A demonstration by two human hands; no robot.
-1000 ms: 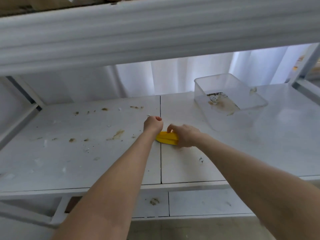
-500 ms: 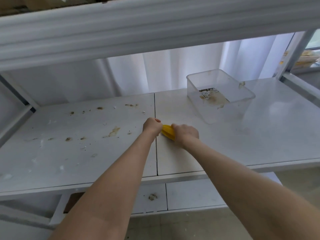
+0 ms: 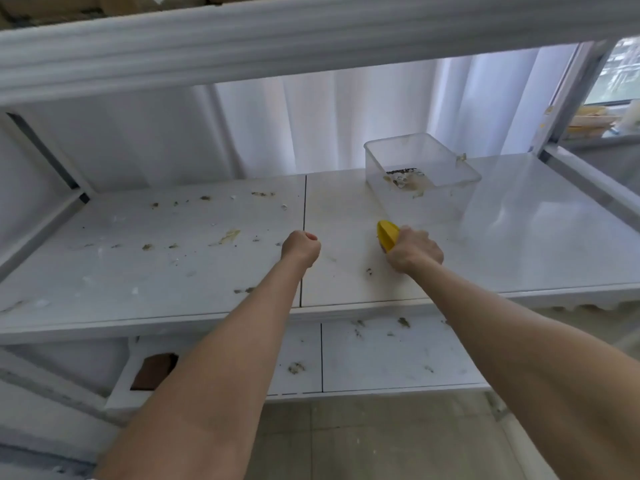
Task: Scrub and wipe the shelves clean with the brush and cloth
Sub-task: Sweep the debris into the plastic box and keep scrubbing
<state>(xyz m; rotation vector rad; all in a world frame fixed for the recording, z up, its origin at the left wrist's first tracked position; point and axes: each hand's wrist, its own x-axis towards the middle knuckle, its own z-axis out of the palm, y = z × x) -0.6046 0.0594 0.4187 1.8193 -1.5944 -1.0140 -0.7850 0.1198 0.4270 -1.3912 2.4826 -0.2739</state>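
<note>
Right hand (image 3: 414, 252) grips the yellow plastic brush (image 3: 387, 234) just before the clear plastic tub (image 3: 420, 174), pressed onto the white shelf (image 3: 519, 237) for scrubbing; left hand (image 3: 300, 249), an empty-looking fist, likely braces.

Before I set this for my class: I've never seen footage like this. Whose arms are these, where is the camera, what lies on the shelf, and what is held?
There is no machine here. A person wears a camera on the head, so you look forward and down along both bare arms. The right hand grips a yellow brush against the white shelf. The left hand is curled in a fist by the seam between the boards, and nothing shows in it. Behind the brush stands a clear tub with dirt inside. Brown specks dot the shelf's left half. The lower shelf is soiled too.
</note>
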